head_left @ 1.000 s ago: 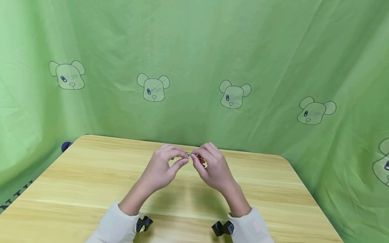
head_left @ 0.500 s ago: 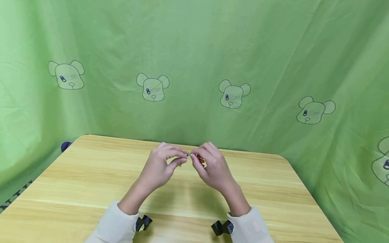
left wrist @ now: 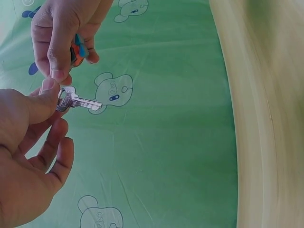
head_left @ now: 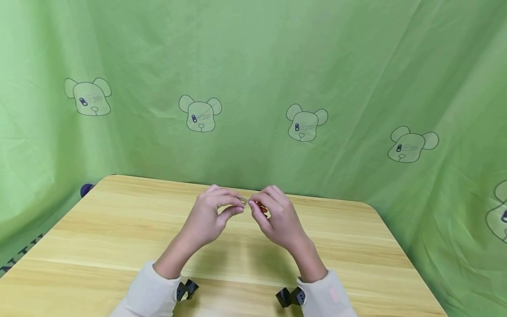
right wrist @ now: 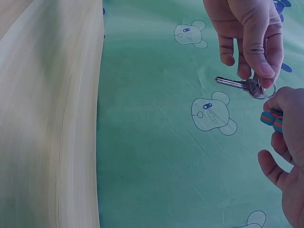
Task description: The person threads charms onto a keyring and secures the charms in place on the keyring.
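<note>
Both hands meet above the middle of the wooden table (head_left: pixel 99 246). My left hand (head_left: pixel 234 207) pinches the head of a small silver key (left wrist: pixel 78 101) between thumb and forefinger, its blade pointing away from the palm. A thin metal ring (right wrist: pixel 271 88) hangs at the key's head (right wrist: pixel 247 86). My right hand (head_left: pixel 257 208) touches that ring with its fingertips and keeps an orange-and-blue striped charm (right wrist: pixel 271 118) curled under its fingers. The same charm (left wrist: pixel 79 49) shows in the left wrist view. In the head view the key ring (head_left: pixel 244 203) is only a glint.
Green cloth with bear prints (head_left: pixel 200 114) hangs behind the table and drapes to both sides. A dark blue object (head_left: pixel 85 190) pokes out at the table's far left corner. Black wrist-camera mounts (head_left: pixel 186 290) sit on both sleeves.
Both hands stay at the same spot above the table. The left hand's fingers have shifted slightly on the key.
</note>
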Available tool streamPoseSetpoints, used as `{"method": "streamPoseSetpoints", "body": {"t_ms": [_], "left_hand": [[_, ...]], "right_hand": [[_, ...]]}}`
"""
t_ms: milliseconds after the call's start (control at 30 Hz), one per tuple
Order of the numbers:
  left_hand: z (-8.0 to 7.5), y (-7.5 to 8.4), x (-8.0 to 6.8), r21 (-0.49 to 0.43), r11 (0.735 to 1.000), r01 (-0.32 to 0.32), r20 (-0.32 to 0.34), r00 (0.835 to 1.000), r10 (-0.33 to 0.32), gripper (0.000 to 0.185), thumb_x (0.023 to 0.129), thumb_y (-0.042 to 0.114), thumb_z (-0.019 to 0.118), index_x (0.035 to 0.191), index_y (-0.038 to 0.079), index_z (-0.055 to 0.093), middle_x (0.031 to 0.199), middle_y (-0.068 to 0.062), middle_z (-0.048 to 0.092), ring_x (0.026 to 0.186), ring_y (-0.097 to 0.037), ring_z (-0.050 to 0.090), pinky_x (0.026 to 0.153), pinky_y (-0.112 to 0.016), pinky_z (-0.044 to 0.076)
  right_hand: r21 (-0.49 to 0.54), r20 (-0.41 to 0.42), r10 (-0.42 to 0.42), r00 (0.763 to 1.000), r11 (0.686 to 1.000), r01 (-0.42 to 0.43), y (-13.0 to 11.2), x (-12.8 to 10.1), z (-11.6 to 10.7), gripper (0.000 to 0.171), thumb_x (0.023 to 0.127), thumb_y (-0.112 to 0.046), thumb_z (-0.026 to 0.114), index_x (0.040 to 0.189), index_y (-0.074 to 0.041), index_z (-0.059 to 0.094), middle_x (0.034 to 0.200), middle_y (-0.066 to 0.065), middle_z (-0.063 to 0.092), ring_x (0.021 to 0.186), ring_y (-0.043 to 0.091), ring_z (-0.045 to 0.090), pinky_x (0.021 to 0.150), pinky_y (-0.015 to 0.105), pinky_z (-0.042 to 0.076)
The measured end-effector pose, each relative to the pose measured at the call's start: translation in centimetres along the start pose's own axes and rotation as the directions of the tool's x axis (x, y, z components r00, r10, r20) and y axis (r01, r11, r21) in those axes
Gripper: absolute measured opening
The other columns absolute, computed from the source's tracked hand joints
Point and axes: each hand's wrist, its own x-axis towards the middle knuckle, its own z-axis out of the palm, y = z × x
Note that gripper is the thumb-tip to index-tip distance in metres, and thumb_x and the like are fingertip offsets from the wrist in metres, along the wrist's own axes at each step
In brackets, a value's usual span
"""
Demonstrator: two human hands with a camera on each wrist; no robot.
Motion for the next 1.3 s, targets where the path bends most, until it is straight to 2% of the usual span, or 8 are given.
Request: {"method": "streamPoseSetpoints", "body": {"t_ms": [367, 900, 1300], "left_hand": [[0.12, 0.05, -0.14, -0.004, 0.996, 0.091, 0.094, 0.991, -0.091, 0.008, 0.091, 0.015, 0.078, 0.097, 0.009, 0.079, 0.107, -0.007, 0.075, 0.102, -0.021, 0.063, 0.085, -0.039, 0.053], [-0.03, 0.04, -0.16, -0.001, 0.999, 0.045, 0.064, 0.997, -0.045, 0.007, 0.087, 0.010, 0.081, 0.094, 0.008, 0.079, 0.102, 0.000, 0.073, 0.093, -0.018, 0.061, 0.076, -0.033, 0.051], [-0.28, -0.04, 0.00, -0.016, 1.000, 0.006, 0.013, 1.000, -0.006, 0.007, 0.082, 0.005, 0.084, 0.086, 0.009, 0.081, 0.098, -0.004, 0.075, 0.091, -0.019, 0.063, 0.075, -0.031, 0.051]], "right_hand": [[-0.019, -0.001, 0.009, 1.000, 1.000, -0.009, 0.04, -0.12, 0.06, 0.007, 0.095, -0.004, 0.064, 0.092, -0.005, 0.071, 0.086, 0.001, 0.062, 0.077, 0.015, 0.053, 0.067, 0.024, 0.046], [-0.032, 0.007, -0.004, 1.000, 0.999, 0.004, 0.06, -0.13, 0.13, 0.007, 0.095, -0.005, 0.065, 0.092, -0.006, 0.071, 0.086, 0.001, 0.062, 0.077, 0.015, 0.053, 0.066, 0.025, 0.046], [-0.022, 0.002, -0.012, 1.000, 1.000, 0.012, -0.08, -0.01, 0.09, 0.008, 0.096, -0.006, 0.064, 0.092, -0.006, 0.071, 0.086, 0.001, 0.063, 0.076, 0.015, 0.053, 0.067, 0.025, 0.046]]}}
